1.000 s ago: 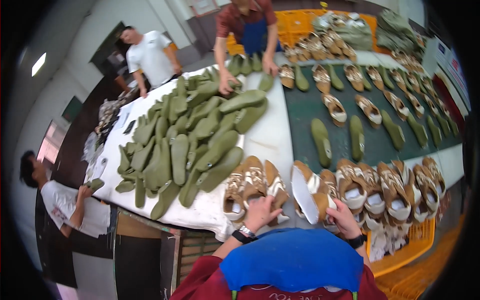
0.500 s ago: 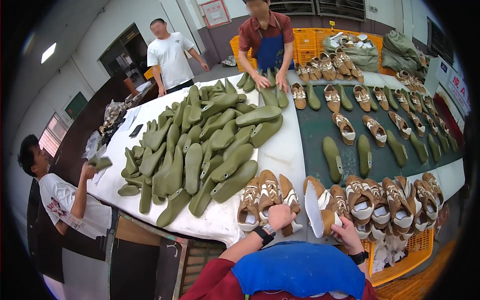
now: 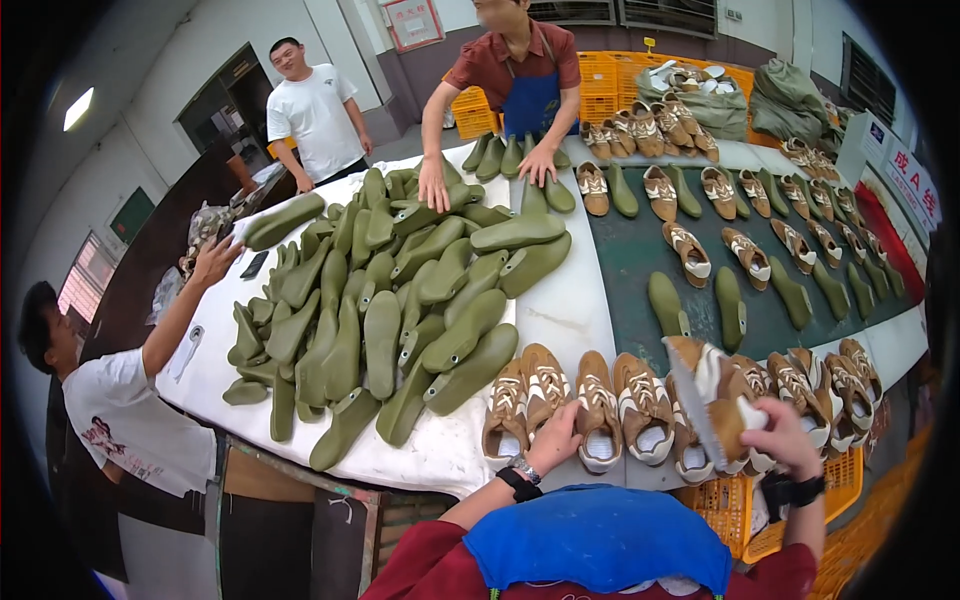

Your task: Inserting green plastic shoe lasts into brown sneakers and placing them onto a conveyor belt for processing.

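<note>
My right hand [image 3: 785, 437] grips a brown-and-white lace-up sneaker [image 3: 735, 405] by its heel end, tipped on its side with its pale sole facing left. It is held over the row of sneakers [image 3: 800, 385] at the table's near right edge. My left hand [image 3: 556, 440] is closed at the heel of another brown sneaker [image 3: 546, 385], in the near row. Just right of that hand stand two upright sneakers [image 3: 598, 410], their heels toward me. A big heap of green shoe lasts [image 3: 380, 330] lies on the white table to the left.
A green mat [image 3: 640, 240] carries rows of sneakers and lasts. Orange crates [image 3: 725, 510] stand below the near right edge. Across the table a person in a blue apron [image 3: 530, 100] reaches over lasts; a person at left stretches a hand [image 3: 215, 262] near a green last [image 3: 285, 220].
My right hand has moved right and tilted its sneaker. Near my left hand the sneakers now stand upright. The left person's arm has swung out toward the heap; the far person's hand has moved onto it.
</note>
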The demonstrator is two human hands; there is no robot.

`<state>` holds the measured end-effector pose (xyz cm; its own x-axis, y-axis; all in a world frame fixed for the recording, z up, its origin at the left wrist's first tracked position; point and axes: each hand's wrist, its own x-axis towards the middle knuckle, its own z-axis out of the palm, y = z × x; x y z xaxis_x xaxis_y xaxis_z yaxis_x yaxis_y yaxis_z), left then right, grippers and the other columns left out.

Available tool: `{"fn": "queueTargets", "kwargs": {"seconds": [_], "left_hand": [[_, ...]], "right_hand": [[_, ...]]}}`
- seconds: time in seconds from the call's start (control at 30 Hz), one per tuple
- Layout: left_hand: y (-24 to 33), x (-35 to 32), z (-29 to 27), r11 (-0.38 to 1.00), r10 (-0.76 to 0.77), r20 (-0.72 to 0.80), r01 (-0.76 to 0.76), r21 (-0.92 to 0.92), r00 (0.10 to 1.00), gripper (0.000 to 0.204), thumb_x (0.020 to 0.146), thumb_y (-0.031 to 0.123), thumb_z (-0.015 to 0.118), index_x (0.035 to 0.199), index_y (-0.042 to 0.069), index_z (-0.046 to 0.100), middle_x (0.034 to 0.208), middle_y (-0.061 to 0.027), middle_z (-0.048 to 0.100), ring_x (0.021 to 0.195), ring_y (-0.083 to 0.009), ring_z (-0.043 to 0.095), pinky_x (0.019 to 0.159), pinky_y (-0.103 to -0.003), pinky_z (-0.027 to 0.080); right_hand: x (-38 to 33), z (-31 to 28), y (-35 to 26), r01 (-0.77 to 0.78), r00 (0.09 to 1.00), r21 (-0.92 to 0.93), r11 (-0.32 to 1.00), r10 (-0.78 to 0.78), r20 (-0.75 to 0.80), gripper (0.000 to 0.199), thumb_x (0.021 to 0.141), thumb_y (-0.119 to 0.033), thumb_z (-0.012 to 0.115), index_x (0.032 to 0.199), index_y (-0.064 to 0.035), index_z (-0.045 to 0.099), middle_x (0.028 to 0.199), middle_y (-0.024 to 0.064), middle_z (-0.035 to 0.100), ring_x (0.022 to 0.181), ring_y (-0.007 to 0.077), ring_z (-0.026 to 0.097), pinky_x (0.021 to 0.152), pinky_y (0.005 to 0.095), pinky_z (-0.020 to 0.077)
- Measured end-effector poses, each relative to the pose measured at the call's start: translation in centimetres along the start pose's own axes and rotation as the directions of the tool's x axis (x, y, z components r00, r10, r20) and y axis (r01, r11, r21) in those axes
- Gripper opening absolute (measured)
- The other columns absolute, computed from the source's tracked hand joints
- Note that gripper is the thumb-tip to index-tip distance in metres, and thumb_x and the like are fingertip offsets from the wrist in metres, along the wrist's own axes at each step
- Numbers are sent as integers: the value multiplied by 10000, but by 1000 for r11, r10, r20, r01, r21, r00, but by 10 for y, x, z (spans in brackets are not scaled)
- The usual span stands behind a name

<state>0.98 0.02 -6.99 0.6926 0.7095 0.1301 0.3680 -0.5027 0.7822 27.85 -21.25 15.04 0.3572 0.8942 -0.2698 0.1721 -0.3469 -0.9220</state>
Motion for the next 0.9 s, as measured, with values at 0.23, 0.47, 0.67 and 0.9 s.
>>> {"fn": "queueTargets", "kwargs": {"seconds": [0.23,0.47,0.67,0.9], "left_hand": [[2,11,-8,993,99,228,-112,45,969,474,775,49,495,1238,149,481,830,-114,613,798,-283,590,706,-394,473],[4,21,-18,998,44,288,-56,34,957,476,769,59,494,1233,161,481,853,-99,624,822,-289,588,725,-402,474],[3,23,-21,1000,9,361,-11,4,933,482,761,54,520,1236,124,481,912,-107,616,852,-293,572,762,-376,456],[6,23,-25,998,-22,381,44,-49,924,464,785,64,535,1240,137,487,908,-110,619,855,-290,577,781,-370,452]], "right_hand": [[33,-72,-119,233,970,-664,711,-218,107,318,689,-226,749,836,-18,558,685,-7,523,634,73,483,553,244,406],[204,-61,-138,232,968,-576,784,-246,55,394,733,-274,678,1007,-8,579,845,80,600,743,141,571,667,282,465],[381,6,13,172,957,-813,556,-291,3,290,710,-253,601,930,-68,646,912,148,645,865,315,615,790,393,488],[443,67,88,-68,976,-744,665,-109,-187,305,777,-63,522,1072,-86,593,1116,221,558,999,353,570,863,402,463]]}}
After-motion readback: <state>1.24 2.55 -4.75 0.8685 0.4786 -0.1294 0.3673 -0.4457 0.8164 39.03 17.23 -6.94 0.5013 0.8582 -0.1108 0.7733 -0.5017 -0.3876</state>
